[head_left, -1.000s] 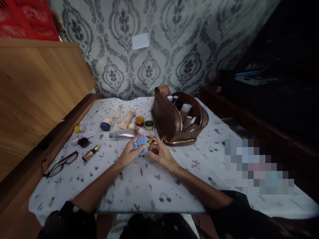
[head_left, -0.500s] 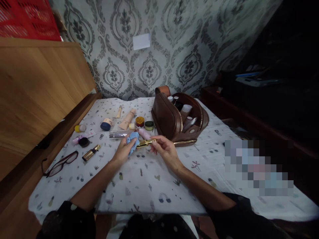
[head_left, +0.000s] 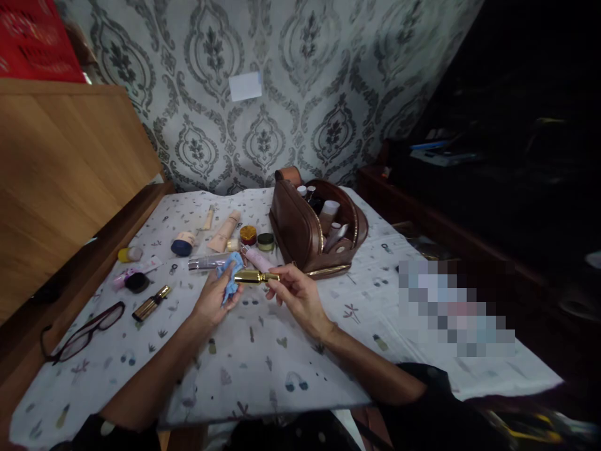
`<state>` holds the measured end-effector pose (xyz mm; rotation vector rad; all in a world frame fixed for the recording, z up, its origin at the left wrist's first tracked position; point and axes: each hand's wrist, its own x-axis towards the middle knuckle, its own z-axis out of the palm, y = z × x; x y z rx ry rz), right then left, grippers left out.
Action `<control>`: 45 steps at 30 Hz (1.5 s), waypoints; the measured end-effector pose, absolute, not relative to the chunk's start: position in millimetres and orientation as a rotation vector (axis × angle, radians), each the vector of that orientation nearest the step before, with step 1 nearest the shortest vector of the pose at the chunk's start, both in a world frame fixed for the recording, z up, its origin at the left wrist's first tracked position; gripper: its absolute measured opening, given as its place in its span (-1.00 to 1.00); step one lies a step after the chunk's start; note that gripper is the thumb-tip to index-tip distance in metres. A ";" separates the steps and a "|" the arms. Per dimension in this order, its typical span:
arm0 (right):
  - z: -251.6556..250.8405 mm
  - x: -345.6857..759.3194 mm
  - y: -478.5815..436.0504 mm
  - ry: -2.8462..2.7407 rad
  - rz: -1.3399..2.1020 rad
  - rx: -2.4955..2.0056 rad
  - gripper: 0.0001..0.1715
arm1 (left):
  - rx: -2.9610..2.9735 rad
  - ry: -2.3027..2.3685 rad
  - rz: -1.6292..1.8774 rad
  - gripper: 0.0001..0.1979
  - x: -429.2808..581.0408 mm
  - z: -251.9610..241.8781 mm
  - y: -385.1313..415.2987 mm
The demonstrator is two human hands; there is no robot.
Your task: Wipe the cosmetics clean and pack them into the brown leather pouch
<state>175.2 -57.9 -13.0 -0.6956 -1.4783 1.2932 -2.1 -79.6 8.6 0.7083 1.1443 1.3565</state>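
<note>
My left hand (head_left: 215,293) is closed around a crumpled light blue cloth (head_left: 230,273), which lies against the left end of a shiny gold cosmetic bottle (head_left: 248,277). The bottle is level above the table, its wide part to the left. Fingertips of my right hand (head_left: 297,294) pinch its narrow right end. Just behind the hands lie a silver tube (head_left: 204,263) and a pink tube (head_left: 259,257). A brown leather makeup bag (head_left: 298,228) stands unzipped behind my right hand, with several bottles and tubes inside.
Several cosmetics lie at the left and back, among them a navy-lidded jar (head_left: 182,244), an amber jar (head_left: 248,235), a beige tube (head_left: 225,232) and a black-and-gold bottle (head_left: 151,304). Glasses (head_left: 87,332) rest near the left edge. A wooden panel (head_left: 70,138) borders the table; blurred items lie right.
My view has turned a little to the right, so everything sits further left. More of the gold bottle's wide part now shows beside the blue cloth. Both hands keep their hold.
</note>
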 end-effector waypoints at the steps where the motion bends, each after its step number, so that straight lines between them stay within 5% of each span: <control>1: -11.8 176.4 -59.2 -1.486 1.284 -0.684 -0.67 | 0.651 1.147 1.359 -0.54 0.9 13.4 -80.0; 8: -2.3 214.7 -63.0 -1.602 0.965 -0.722 -0.78 | 0.455 0.993 1.256 -0.80 33.9 38.3 -84.0; 14: 15.2 273.6 -73.7 -1.661 0.566 -0.802 -0.80 | 0.679 0.834 1.063 -0.67 82.8 38.2 -79.7; 23: 37.2 336.8 -81.7 -1.534 0.475 -0.986 -0.75 | 1.135 0.887 0.914 -0.34 117.2 42.7 -53.3; 30: 32.3 347.4 -77.2 -1.648 0.448 -0.970 -0.70 | 1.259 0.977 0.862 -0.33 121.9 33.3 -48.0; 35: 18.6 340.9 -84.1 -1.671 0.638 -0.954 -0.74 | 1.231 1.021 0.862 -0.34 114.0 27.9 -53.6; 38: 11.7 330.1 -88.9 -1.548 0.852 -0.993 -0.81 | 1.362 1.091 0.906 -0.51 104.9 22.3 -56.4; 45: 10.3 307.1 -87.1 -1.311 1.262 -0.960 -0.71 | 1.628 1.222 1.041 -0.69 85.6 15.6 -63.0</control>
